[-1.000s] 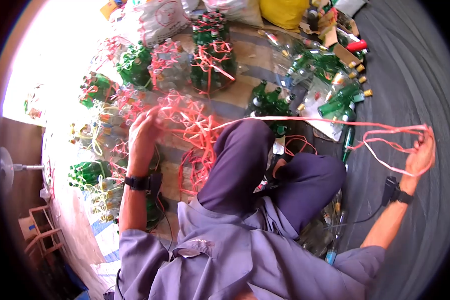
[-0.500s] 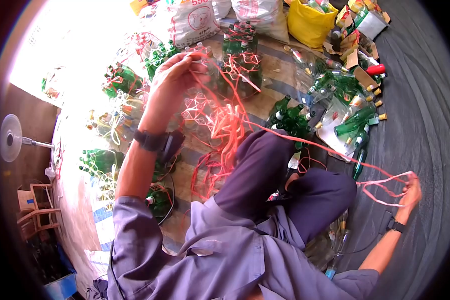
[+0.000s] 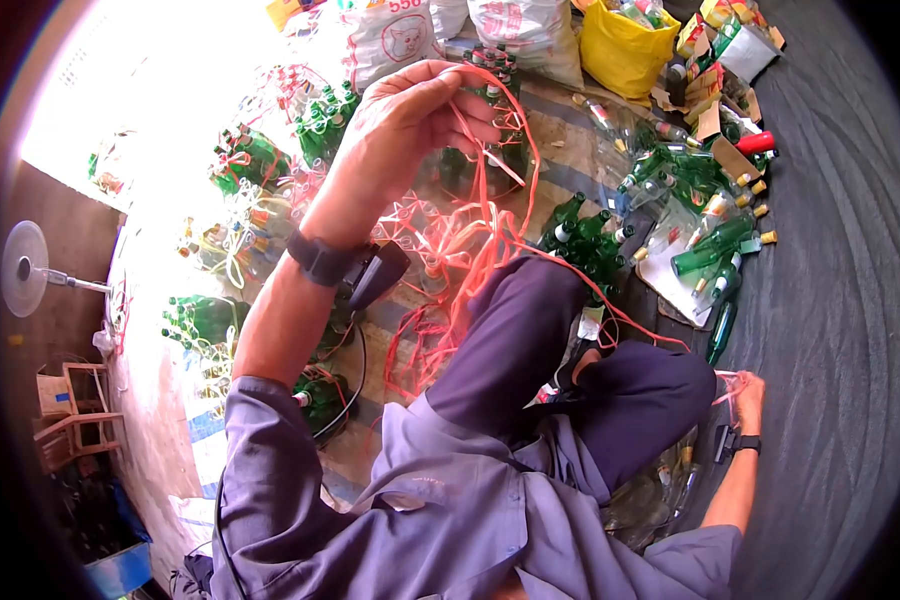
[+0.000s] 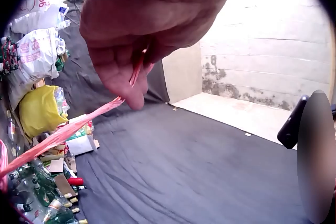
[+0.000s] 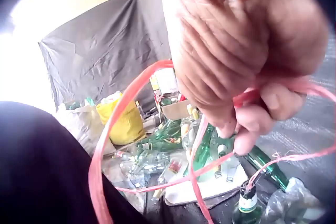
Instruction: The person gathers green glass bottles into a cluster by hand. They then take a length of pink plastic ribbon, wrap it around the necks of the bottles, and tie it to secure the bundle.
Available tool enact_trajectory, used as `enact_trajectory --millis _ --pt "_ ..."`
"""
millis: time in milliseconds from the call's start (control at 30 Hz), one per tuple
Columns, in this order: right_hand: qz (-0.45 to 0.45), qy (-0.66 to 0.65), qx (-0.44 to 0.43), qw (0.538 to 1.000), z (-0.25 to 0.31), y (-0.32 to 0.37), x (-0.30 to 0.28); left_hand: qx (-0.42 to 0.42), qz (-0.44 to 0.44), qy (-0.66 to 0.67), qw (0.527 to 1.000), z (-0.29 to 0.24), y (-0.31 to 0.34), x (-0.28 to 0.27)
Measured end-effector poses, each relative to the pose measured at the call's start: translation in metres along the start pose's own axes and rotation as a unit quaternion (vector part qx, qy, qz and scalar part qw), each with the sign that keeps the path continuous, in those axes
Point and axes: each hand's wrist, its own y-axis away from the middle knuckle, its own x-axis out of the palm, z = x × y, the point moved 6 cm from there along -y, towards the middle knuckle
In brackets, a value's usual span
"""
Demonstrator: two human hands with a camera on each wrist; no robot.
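Observation:
Raised in the head view, the left hand (image 3: 410, 110) pinches red plastic twine between thumb and fingers; in the left wrist view the strand (image 4: 68, 129) runs down from that hand (image 4: 142, 35). A tangled bundle of the twine (image 3: 485, 240) hangs below it, beside the raised knee. One strand crosses the lap toward the right side. There the right hand (image 3: 746, 392) grips loops of twine, low beyond the other knee. In the right wrist view the fingers of this hand (image 5: 247, 66) curl round the loops (image 5: 102, 150).
Green bottles (image 3: 585, 235) stand in front of the knees, with loose bottles (image 3: 710, 240) on the right. Tied bottle bundles (image 3: 205, 320) line the left. White sacks (image 3: 395, 45) and a yellow bag (image 3: 625, 45) are at the back. A fan (image 3: 25, 268) stands far left.
The left hand has moved up and rightward, pulling twine up from the tangle. The right hand has come down and inward. The strand between them, taut at first, now hangs slack across the knees.

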Motion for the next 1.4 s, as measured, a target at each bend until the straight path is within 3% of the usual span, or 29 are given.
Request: enact_trajectory --millis 67,100,133,200,333,433,500,600,633,667,800,900,1000,1067,1133,1200,1267,1333,1400 --pt "0.069 0.07 0.006 0.995 -0.008 0.003 0.013 -0.005 0.002 -0.004 1.0 0.001 -0.001 0.001" --pt "0.09 0.066 0.081 0.99 0.031 0.021 0.009 -0.006 0.001 -0.004 1.0 0.001 0.0 0.001" --pt "0.091 0.067 0.081 0.99 0.04 0.024 0.012 -0.009 0.005 -0.005 1.0 0.0 0.001 0.003" --pt "0.115 0.097 0.167 0.974 0.037 0.028 0.016 -0.012 0.007 -0.006 1.0 0.0 0.002 0.005" --pt "0.194 0.119 0.161 0.96 0.037 0.032 0.031 -0.008 -0.001 0.005 1.0 -0.001 0.002 0.006" --pt "0.255 0.136 0.113 0.951 0.051 0.034 0.038 -0.012 -0.001 0.017 1.0 -0.004 0.003 0.011" --pt "0.201 0.245 -0.003 0.949 0.076 0.028 0.032 -0.018 0.003 0.017 1.0 -0.006 0.004 0.016" --pt "0.207 0.287 0.006 0.935 0.106 0.021 0.026 -0.018 0.029 0.018 0.999 -0.011 0.005 0.028" --pt "0.139 0.292 -0.087 0.942 0.109 0.016 0.024 -0.014 0.036 0.016 0.999 -0.013 0.006 0.032" --pt "0.139 0.293 -0.088 0.942 0.11 0.012 0.023 -0.009 0.043 0.014 0.999 -0.014 0.006 0.035" --pt "0.09 0.294 -0.164 0.937 0.203 0.005 0.014 -0.01 0.054 0.021 0.998 -0.018 0.001 0.044" --pt "0.138 0.094 -0.235 0.957 0.298 0.025 0.035 -0.005 0.05 0.017 0.999 -0.018 -0.003 0.046" --pt "0.213 -0.069 -0.278 0.934 0.377 0.05 0.077 -0.002 0.063 0.036 0.997 -0.016 -0.008 0.05" --pt "0.251 -0.091 -0.331 0.905 0.414 0.058 0.113 -0.01 0.058 0.028 0.998 -0.015 -0.008 0.054" --pt "0.252 -0.12 -0.337 0.899 0.418 0.042 0.161 -0.007 0.053 0.016 0.998 -0.02 -0.01 0.058" --pt "0.243 -0.113 -0.276 0.923 0.424 0.041 0.189 -0.003 0.048 0.005 0.999 -0.022 -0.016 0.059" --pt "0.227 -0.119 -0.303 0.918 0.437 0.044 0.201 0.023 0.057 -0.007 0.998 -0.024 -0.026 0.058" --pt "0.248 -0.271 -0.24 0.899 0.449 0.048 0.204 0.021 0.087 0.004 0.996 -0.028 -0.034 0.06" --pt "0.21 -0.234 -0.263 0.912 0.453 0.041 0.203 0.018 0.123 0.014 0.992 -0.034 -0.035 0.075"
